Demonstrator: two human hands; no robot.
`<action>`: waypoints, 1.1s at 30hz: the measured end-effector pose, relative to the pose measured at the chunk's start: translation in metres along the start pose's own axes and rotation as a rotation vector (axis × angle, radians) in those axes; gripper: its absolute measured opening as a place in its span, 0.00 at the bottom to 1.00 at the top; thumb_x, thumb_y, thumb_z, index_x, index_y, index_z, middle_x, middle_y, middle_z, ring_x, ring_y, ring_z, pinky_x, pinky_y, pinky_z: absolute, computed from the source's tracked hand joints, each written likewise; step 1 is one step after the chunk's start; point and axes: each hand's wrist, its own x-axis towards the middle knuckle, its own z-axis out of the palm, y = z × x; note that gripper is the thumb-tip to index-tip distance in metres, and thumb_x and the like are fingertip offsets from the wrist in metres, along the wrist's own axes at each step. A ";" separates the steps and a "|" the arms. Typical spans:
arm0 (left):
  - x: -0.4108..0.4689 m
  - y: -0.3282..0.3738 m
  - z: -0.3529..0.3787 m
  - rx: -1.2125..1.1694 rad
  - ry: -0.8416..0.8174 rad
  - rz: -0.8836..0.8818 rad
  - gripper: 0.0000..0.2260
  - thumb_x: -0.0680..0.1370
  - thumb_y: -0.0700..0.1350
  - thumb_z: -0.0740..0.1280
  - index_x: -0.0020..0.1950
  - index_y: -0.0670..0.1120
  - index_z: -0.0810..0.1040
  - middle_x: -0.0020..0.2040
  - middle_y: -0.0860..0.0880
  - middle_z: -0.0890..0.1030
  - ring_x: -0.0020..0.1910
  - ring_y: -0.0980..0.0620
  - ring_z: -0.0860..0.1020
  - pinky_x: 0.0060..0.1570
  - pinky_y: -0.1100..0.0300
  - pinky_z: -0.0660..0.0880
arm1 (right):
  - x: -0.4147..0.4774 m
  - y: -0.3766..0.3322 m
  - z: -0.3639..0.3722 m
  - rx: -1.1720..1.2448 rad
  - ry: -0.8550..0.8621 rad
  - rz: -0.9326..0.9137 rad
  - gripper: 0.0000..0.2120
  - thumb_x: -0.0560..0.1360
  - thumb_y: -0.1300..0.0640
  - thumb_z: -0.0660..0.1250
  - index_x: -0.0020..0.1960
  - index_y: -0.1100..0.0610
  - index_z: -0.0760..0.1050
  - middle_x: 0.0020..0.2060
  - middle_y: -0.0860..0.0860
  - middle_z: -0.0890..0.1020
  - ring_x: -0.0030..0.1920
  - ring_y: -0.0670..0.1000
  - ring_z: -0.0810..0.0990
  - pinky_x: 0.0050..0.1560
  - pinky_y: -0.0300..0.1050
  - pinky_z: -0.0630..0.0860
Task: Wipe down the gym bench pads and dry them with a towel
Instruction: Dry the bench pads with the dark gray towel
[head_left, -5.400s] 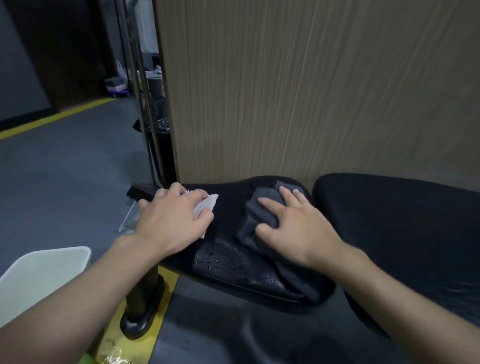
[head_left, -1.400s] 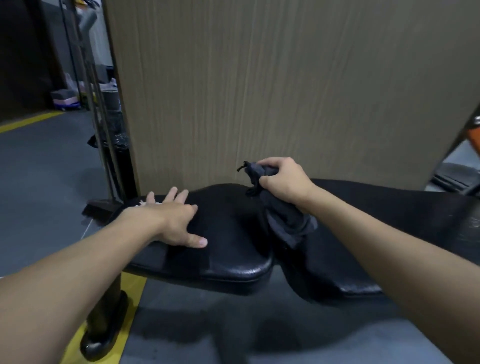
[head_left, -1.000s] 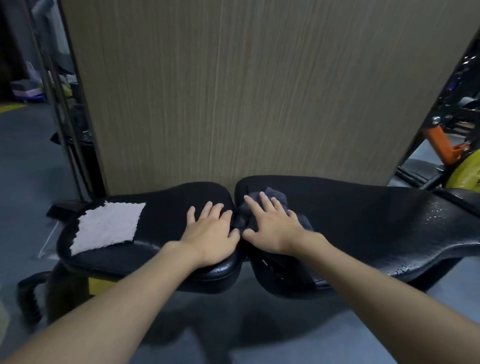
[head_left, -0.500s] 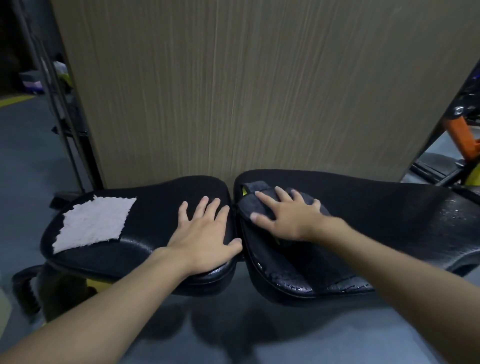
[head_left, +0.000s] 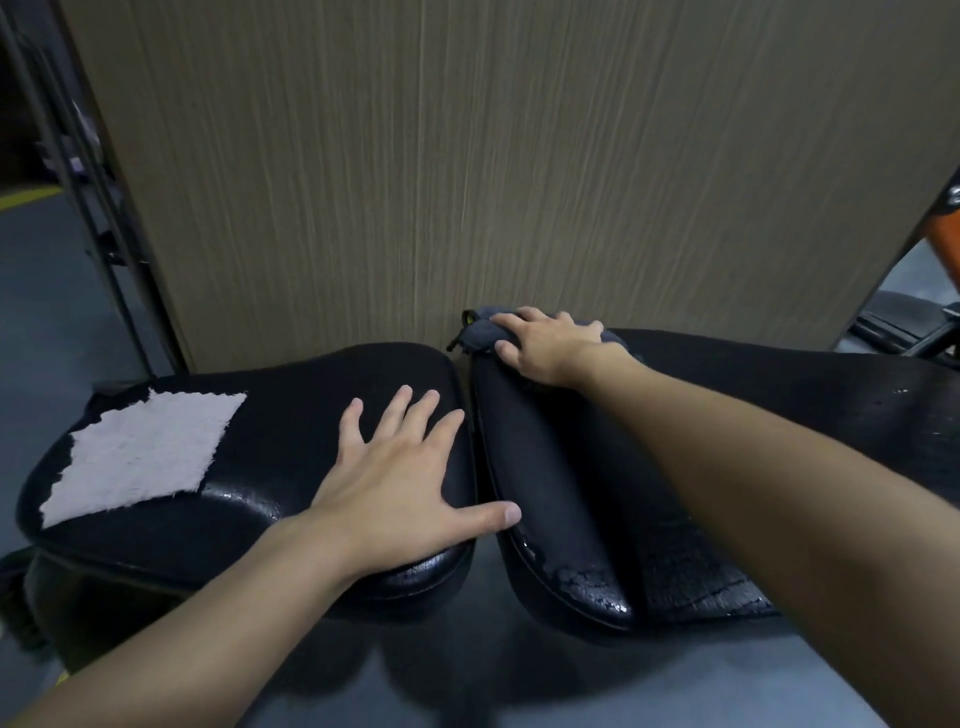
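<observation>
The left bench pad (head_left: 291, 415) and the right bench pad (head_left: 566, 483) are seen from the head camera as two black cushions side by side, with a narrow gap between them, and they stand just in front of a tall wooden panel (head_left: 519, 182). The left hand (head_left: 400, 478) lies flat on the right part of the left bench pad, its fingers straight and spread and its thumb reaching to the gap; it holds nothing. The right hand (head_left: 545, 345) is at the far left corner of the right bench pad, and there it presses a dark grey towel (head_left: 480, 332) with the fingers laid over the cloth, not closed around it. The towel is bunched at this corner, and a part of it comes out past the fingertips toward the panel. The two hands are apart, one on each pad. A white cloth (head_left: 140, 457) lies flat on the left part of the left bench pad, and no hand touches it. The near edge of the right bench pad looks glossy and cracked; it is not possible to tell if this is water or worn cover. Thin metal poles (head_left: 88, 171) stand at the left over the grey floor (head_left: 41, 338), and an orange machine part (head_left: 948, 234) shows at the right edge.
</observation>
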 end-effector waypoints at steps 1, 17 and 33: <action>0.000 0.000 0.000 -0.007 0.000 0.000 0.53 0.63 0.82 0.48 0.80 0.53 0.48 0.81 0.51 0.44 0.78 0.53 0.36 0.74 0.39 0.36 | -0.004 0.001 0.001 -0.003 0.003 -0.018 0.25 0.81 0.37 0.48 0.78 0.37 0.52 0.78 0.45 0.58 0.73 0.62 0.62 0.64 0.74 0.58; 0.000 0.001 -0.010 -0.291 0.019 0.001 0.22 0.82 0.51 0.47 0.76 0.62 0.57 0.79 0.59 0.56 0.79 0.54 0.44 0.73 0.41 0.34 | -0.250 -0.006 0.015 -0.111 0.146 -0.365 0.27 0.78 0.36 0.50 0.76 0.37 0.58 0.79 0.48 0.60 0.77 0.60 0.61 0.70 0.74 0.56; 0.010 0.002 -0.003 -0.183 -0.057 0.056 0.46 0.67 0.79 0.53 0.79 0.58 0.47 0.79 0.61 0.53 0.78 0.54 0.38 0.71 0.38 0.31 | -0.097 0.029 0.015 -0.090 0.067 -0.082 0.32 0.75 0.33 0.46 0.78 0.36 0.48 0.73 0.52 0.65 0.73 0.60 0.61 0.64 0.70 0.62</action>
